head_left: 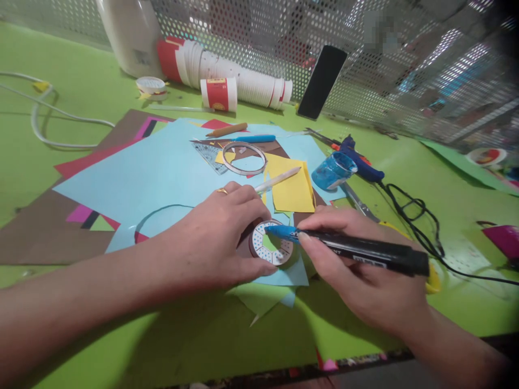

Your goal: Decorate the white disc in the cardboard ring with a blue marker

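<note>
My left hand (227, 232) has its thumb and fingers closed round the side of a small round piece with a white ring top (263, 253). Black lines split the ring into sections, and blue dots fill several of them. Between the fingers of my right hand (360, 270) is a black marker pen (368, 253) with a blue front end. Its tip touches or hovers just over the ring's upper part; I cannot tell which. Light blue paper (133, 178) lies under and behind my left hand. Close by is yellow paper (286, 189) with a white pencil (284, 177) across it.
A blue-stained cup (333, 172) and a blue glue gun (363, 162) with a black cord lie right of the papers. Stacked paper cups (239, 75), a single red-and-white cup (219, 94) and a phone (323, 81) line the perforated metal screen. A hoop (225, 158) lies mid-table.
</note>
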Available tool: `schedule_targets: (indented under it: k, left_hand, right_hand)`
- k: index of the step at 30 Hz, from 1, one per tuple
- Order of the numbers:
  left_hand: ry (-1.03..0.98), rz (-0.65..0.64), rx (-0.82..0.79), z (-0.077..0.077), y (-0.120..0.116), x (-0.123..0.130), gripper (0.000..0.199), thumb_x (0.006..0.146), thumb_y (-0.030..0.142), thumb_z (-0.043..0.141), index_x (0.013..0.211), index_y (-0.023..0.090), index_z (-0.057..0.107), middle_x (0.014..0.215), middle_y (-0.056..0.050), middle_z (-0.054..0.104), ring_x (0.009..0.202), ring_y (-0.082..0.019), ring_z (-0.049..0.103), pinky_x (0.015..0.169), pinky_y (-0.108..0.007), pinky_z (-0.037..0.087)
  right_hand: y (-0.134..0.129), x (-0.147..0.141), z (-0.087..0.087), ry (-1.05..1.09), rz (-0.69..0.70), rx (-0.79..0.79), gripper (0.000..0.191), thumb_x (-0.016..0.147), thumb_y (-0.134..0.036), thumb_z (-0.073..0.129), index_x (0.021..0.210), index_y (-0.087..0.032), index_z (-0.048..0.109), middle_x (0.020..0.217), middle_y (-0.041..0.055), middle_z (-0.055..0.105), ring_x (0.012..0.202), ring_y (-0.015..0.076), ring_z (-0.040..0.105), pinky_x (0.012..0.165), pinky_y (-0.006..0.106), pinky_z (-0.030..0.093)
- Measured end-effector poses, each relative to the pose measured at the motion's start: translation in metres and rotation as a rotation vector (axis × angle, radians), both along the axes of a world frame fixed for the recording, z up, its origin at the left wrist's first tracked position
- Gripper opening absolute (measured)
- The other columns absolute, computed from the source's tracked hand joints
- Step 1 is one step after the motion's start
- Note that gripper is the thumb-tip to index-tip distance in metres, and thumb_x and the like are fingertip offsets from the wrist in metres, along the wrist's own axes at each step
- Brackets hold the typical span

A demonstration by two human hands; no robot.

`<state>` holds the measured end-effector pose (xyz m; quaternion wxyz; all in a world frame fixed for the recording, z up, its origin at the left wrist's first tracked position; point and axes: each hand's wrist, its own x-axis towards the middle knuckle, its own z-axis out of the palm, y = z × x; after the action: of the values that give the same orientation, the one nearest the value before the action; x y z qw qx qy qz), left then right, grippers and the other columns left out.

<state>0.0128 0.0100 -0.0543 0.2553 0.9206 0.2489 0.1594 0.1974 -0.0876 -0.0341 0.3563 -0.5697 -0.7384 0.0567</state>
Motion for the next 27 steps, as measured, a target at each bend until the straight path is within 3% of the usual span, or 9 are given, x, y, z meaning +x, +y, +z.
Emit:
schedule_targets:
  k: [7,13,20,27]
  left_hand:
    - [0.017,0.009,0.005,-0.0005,0.0003,0.0016,0.033,0.073,0.038,0.071,0.097,0.015,0.066,0.095,-0.010,0.061,0.095,-0.028,0.054,0.084,-0.046,0.048]
    - [0.002,0.017,0.022,-0.0022,-0.0001,-0.0006,0.032,0.073,0.038,0.070,0.096,0.016,0.065,0.098,-0.009,0.061,0.097,-0.028,0.054,0.085,-0.045,0.049]
    - [-0.036,0.020,0.027,-0.0029,-0.0012,0.0005,0.031,0.073,0.037,0.071,0.095,0.015,0.065,0.098,-0.009,0.061,0.097,-0.028,0.055,0.087,-0.046,0.048]
    - [-0.013,0.027,0.008,-0.0010,-0.0028,-0.0008,0.030,0.073,0.035,0.071,0.095,0.017,0.065,0.099,-0.008,0.061,0.096,-0.027,0.054,0.085,-0.045,0.048]
  right_hand:
    - [-0.0031,0.0042,0.0018,-0.119,0.067,0.003,0.011,0.087,-0.022,0.065,0.097,-0.023,0.063,0.089,0.0020,0.072,0.082,0.0160,0.070,0.068,0.025,0.055]
    - [-0.0024,0.0059,0.0042,-0.114,0.122,-0.017,0.013,0.086,-0.021,0.066,0.097,-0.025,0.062,0.090,0.0002,0.072,0.080,0.0149,0.070,0.069,0.026,0.055]
    - [-0.0014,0.0060,0.0046,-0.083,0.069,-0.006,0.008,0.087,-0.023,0.066,0.094,-0.024,0.064,0.089,-0.0001,0.074,0.086,0.0162,0.071,0.071,0.026,0.056]
    - [-0.0039,0.0076,0.0068,0.108,-0.116,0.089,0.005,0.086,-0.024,0.068,0.091,-0.026,0.067,0.081,-0.0020,0.072,0.067,0.0136,0.067,0.059,0.026,0.054]
